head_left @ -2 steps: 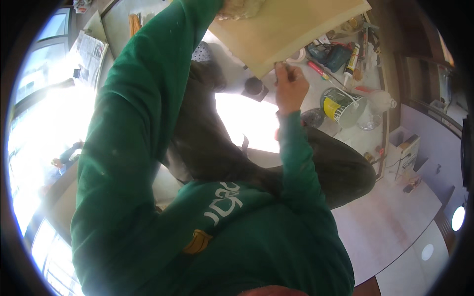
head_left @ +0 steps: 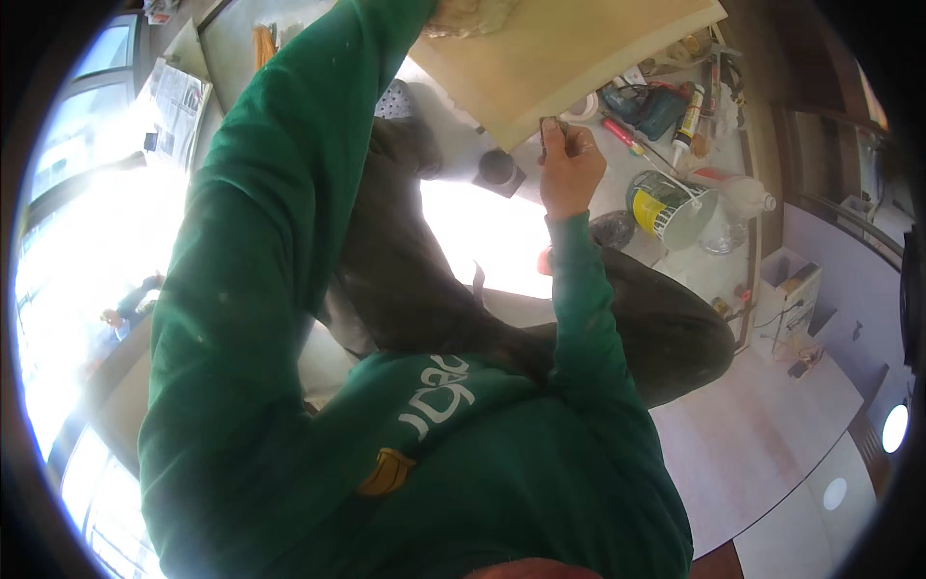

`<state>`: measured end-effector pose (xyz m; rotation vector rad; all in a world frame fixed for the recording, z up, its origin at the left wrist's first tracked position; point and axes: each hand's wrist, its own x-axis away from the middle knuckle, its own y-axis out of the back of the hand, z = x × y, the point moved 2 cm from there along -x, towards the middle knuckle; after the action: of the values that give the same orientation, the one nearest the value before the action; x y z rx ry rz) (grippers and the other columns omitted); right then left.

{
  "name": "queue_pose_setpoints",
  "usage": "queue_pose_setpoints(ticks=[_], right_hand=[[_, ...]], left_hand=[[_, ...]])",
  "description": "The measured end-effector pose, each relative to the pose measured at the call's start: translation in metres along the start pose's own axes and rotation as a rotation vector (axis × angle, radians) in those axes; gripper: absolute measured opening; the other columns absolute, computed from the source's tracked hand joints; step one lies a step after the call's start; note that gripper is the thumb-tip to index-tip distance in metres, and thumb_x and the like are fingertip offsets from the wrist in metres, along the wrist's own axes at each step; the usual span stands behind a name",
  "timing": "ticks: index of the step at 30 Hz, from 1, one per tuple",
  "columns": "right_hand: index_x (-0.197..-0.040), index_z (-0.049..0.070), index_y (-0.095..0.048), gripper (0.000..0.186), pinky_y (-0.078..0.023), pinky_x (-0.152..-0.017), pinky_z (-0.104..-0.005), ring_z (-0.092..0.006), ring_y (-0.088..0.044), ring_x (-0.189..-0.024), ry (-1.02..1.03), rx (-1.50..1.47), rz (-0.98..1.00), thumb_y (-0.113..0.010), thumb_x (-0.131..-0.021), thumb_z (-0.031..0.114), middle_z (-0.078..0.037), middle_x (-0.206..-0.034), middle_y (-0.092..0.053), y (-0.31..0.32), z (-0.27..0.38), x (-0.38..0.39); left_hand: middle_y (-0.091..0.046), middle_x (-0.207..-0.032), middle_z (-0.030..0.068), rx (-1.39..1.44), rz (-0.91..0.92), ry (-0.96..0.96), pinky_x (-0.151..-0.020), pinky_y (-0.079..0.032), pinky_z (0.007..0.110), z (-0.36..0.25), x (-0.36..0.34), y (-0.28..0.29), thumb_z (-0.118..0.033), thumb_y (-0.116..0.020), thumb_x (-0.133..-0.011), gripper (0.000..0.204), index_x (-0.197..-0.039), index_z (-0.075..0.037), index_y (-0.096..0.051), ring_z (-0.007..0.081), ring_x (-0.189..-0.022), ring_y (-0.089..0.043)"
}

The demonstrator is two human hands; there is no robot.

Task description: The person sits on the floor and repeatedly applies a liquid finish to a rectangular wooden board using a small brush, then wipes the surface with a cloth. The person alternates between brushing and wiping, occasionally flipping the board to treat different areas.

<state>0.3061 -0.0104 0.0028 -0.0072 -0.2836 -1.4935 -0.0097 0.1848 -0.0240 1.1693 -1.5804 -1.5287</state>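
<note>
A large yellow-tan board spreads across the top of the view, one corner pointing toward me. At that corner, my right hand is closed, thumb pressed against curled fingers. It pinches a small dark flat piece right beside the board's edge; its kind is too small to make out. My left arm reaches up to the top rim, where a pale, crumpled-looking shape lies on the board. Whether that is my left hand or something under it, I cannot tell; no fingers show clearly.
To the right lie a teal power tool, a sealant tube, a red-handled tool and a tipped bucket beside a clear plastic bottle. A dark round cup-like thing stands between my legs and the board.
My right hand has shifted very slightly toward me and its thumb has turned, so the small dark piece shows more plainly. The left arm and the board look unmoved.
</note>
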Motion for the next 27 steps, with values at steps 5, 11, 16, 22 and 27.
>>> queue_pose_setpoints(ticks=[5, 11, 16, 22, 27], right_hand=[[-0.077, 0.003, -0.060, 0.023, -0.042, -0.051, -0.0279, -0.0109, -0.053, -0.055, -0.058, 0.179, 0.292, -0.069, -0.086, 0.022, -0.001, -0.062, -0.057, -0.007, -0.018, 0.077], [-0.085, 0.000, -0.064, 0.014, -0.044, -0.050, -0.0210, -0.0083, -0.059, -0.058, -0.257, -0.464, 0.050, -0.070, -0.087, 0.013, -0.002, -0.068, -0.061, 0.023, -0.002, 0.029], [-0.087, -0.001, -0.064, 0.014, -0.051, -0.058, -0.0233, -0.0123, -0.062, -0.063, -0.284, -0.575, 0.017, -0.072, -0.085, 0.010, -0.003, -0.073, -0.063, 0.008, 0.008, 0.007], [-0.083, -0.002, -0.063, 0.020, -0.044, -0.056, -0.0243, -0.0070, -0.054, -0.062, -0.112, -0.394, -0.144, -0.071, -0.085, 0.016, -0.003, -0.073, -0.064, -0.006, 0.000, -0.010], [-0.081, 0.001, -0.064, 0.016, -0.041, -0.051, -0.0237, -0.0057, -0.050, -0.060, 0.028, -0.327, -0.300, -0.070, -0.085, 0.016, 0.001, -0.071, -0.061, 0.008, -0.021, -0.091]], left_hand=[[-0.068, -0.106, 0.0079, 0.011, -0.047, -0.116, -0.081, -0.051, 0.033, -0.009, -0.004, 0.007, -0.011, -0.049, -0.089, 0.031, -0.114, -0.021, -0.066, 0.0247, -0.090, -0.067], [-0.068, -0.107, 0.0087, 0.025, 0.042, 0.050, -0.082, -0.051, 0.033, 0.012, 0.003, -0.007, -0.011, -0.049, -0.089, 0.032, -0.115, -0.020, -0.066, 0.0243, -0.094, -0.066], [-0.069, -0.105, 0.0093, -0.059, -0.005, -0.069, -0.080, -0.052, 0.033, -0.021, 0.002, 0.029, -0.013, -0.051, -0.088, 0.029, -0.113, -0.017, -0.065, 0.0261, -0.091, -0.067], [-0.069, -0.105, 0.0096, 0.343, 0.048, 0.213, -0.082, -0.051, 0.031, -0.025, 0.007, 0.032, -0.018, -0.050, -0.092, 0.030, -0.117, -0.016, -0.065, 0.0207, -0.090, -0.066], [-0.070, -0.101, 0.0117, 0.368, 0.098, 0.250, -0.079, -0.052, 0.028, -0.039, 0.004, 0.046, -0.015, -0.049, -0.094, 0.030, -0.117, -0.017, -0.067, 0.0195, -0.084, -0.066]])
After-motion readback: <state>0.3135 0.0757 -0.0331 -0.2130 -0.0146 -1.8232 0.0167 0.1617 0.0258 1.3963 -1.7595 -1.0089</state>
